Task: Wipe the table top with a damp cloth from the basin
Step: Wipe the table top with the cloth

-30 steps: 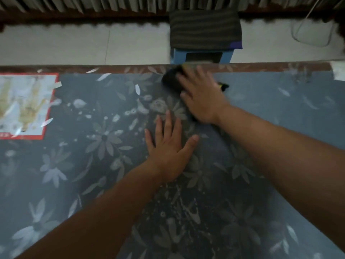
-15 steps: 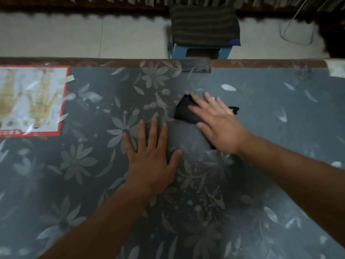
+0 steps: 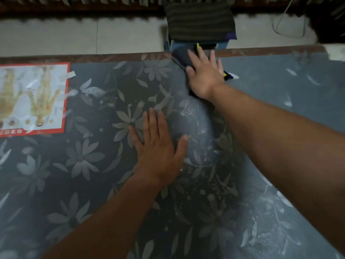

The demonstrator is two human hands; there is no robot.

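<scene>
The table top (image 3: 280, 86) is covered with a blue-grey floral sheet. My right hand (image 3: 204, 75) lies flat on a dark cloth (image 3: 181, 56) with yellow trim, pressing it down at the table's far edge. Most of the cloth is hidden under the palm; one corner sticks out to the right of the hand. My left hand (image 3: 158, 144) rests flat on the table nearer to me, fingers spread, holding nothing. A wet, shiny streak (image 3: 194, 128) runs between the two hands. No basin is in view.
A red-bordered printed sheet (image 3: 33, 98) lies under the cover at the left. Beyond the far edge stands a blue stool (image 3: 175, 45) with a dark striped cushion (image 3: 199, 21) on a pale tiled floor. A thin wire loop (image 3: 287, 25) lies on the floor at far right.
My right hand has pushed the cloth away from me, from the middle of the table to the far edge, leaving a wet streak. My left hand stays pressed flat.
</scene>
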